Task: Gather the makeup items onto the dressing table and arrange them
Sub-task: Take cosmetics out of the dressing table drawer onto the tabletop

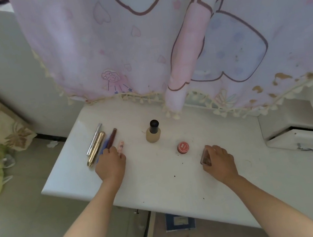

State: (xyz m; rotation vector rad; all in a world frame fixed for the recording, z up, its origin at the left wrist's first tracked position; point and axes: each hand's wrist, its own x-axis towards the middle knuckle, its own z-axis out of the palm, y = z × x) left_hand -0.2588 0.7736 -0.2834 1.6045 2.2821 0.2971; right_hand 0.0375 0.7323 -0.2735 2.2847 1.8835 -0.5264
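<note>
Fingers of the left hand (110,164) are bent, tips down on the near end of a dark red tube (112,137). I cannot tell from where I stand whether they pinch it or only press on it. A small pink tube (121,145) lies just beside that hand's knuckles.

To the left of the red tube, close together and all slanting the same way, lie a blue pencil (102,148), a gold tube (96,148) and a thin silver tube (94,139).

The right hand (219,160) has its fingers and thumb curled round a small brownish compact (205,156), which it holds tilted up on edge against the white dressing table (162,181).

A round red tin (183,147) sits flat just to the left of the compact, apart from it. Farther back, between the two hands, a beige bottle with a black cap (153,132) stands upright.

A pink printed curtain (158,35) with a tasselled hem hangs over the back edge of the table.
</note>
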